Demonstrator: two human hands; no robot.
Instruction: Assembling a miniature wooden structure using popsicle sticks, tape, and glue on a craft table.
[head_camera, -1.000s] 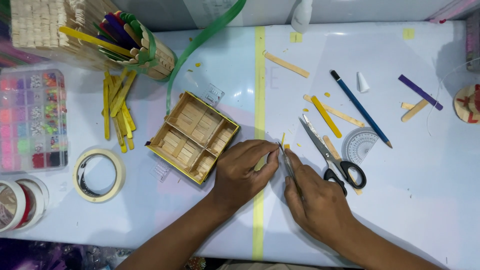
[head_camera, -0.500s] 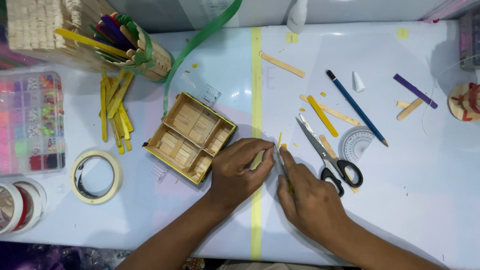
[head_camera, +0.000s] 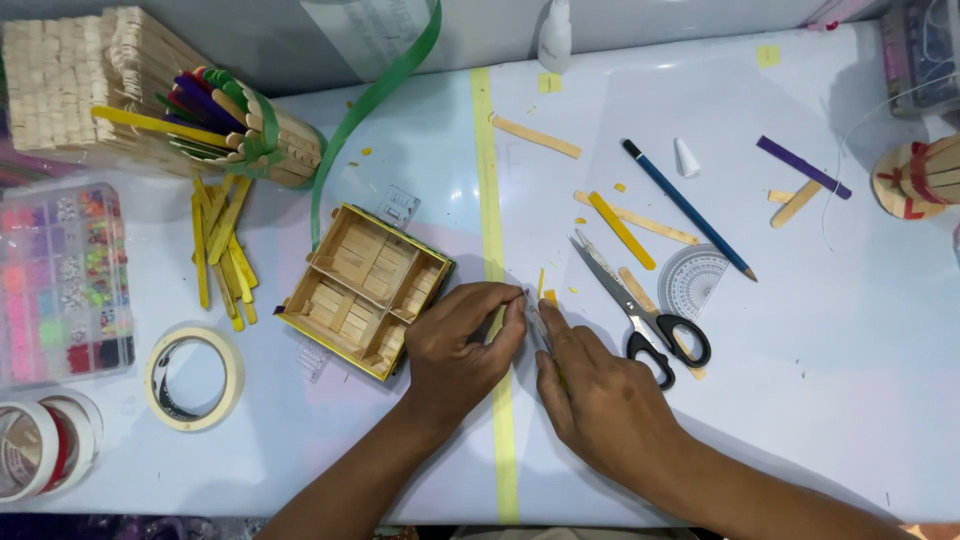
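At the bottom centre of the frame the two forearms come in, and the left hand (head_camera: 462, 345) and right hand (head_camera: 598, 400) meet over the strip of yellow tape (head_camera: 497, 300) that runs up the white table (head_camera: 800, 400). The left fingers are curled closed, their tips pinching a thin greyish blade-like tool (head_camera: 537, 325), and the right hand lies alongside with its fingers closed against the same tool, pressing it toward the table. What the tool is exactly is hard to tell, since the fingers cover most of it. A small yellow stick piece (head_camera: 541, 283) lies just above the fingertips.

Just left of the left hand sits an open box of wooden sticks (head_camera: 365, 290) with yellow edging. Right of the hands lie black-handled scissors (head_camera: 640, 310), with a clear protractor (head_camera: 695, 280) beside them. At lower left are rolls of tape (head_camera: 195, 378) and a tray of coloured beads (head_camera: 62, 280). Farther up, loose yellow sticks (head_camera: 222, 245) lie left of centre, a blue pencil (head_camera: 688, 210) and a purple stick (head_camera: 803, 167) to the right. In the upper left a cup of coloured sticks (head_camera: 245, 135) lies tipped on its side, with a green ribbon (head_camera: 375, 100) curving past it.
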